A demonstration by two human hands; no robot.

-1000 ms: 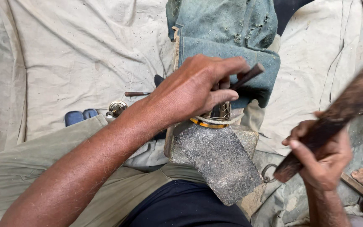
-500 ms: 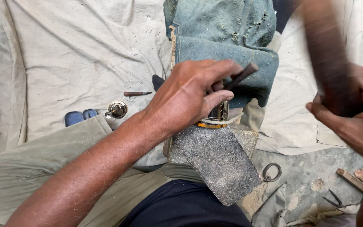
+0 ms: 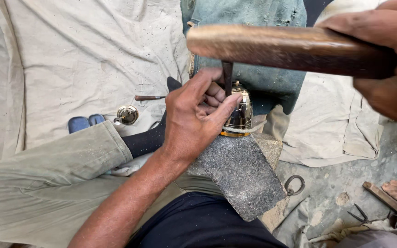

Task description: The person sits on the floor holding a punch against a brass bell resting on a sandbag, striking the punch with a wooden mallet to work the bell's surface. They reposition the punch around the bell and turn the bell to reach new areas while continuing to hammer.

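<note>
My left hand (image 3: 198, 115) pinches a thin dark punch (image 3: 227, 77) upright over a small brass bell-shaped piece (image 3: 241, 112). The brass piece stands on a speckled grey stone block (image 3: 240, 177) resting on my lap. My right hand (image 3: 387, 64) grips a thick brown wooden mallet (image 3: 281, 46), held level just above the top of the punch. The mallet hides part of the blue-green cloth bundle (image 3: 272, 87) behind the brass piece.
A cream cloth (image 3: 70, 59) covers the ground. On it lie a round brass cap (image 3: 127, 115), a small wooden-handled tool (image 3: 149, 98) and a blue object (image 3: 84, 123). A metal ring (image 3: 295, 184), pliers (image 3: 359, 213) and a wooden stick (image 3: 382, 196) lie at the lower right.
My right hand swung the mallet from low on the right up and across, so it now lies level over the punch. My left hand kept its hold on the punch.
</note>
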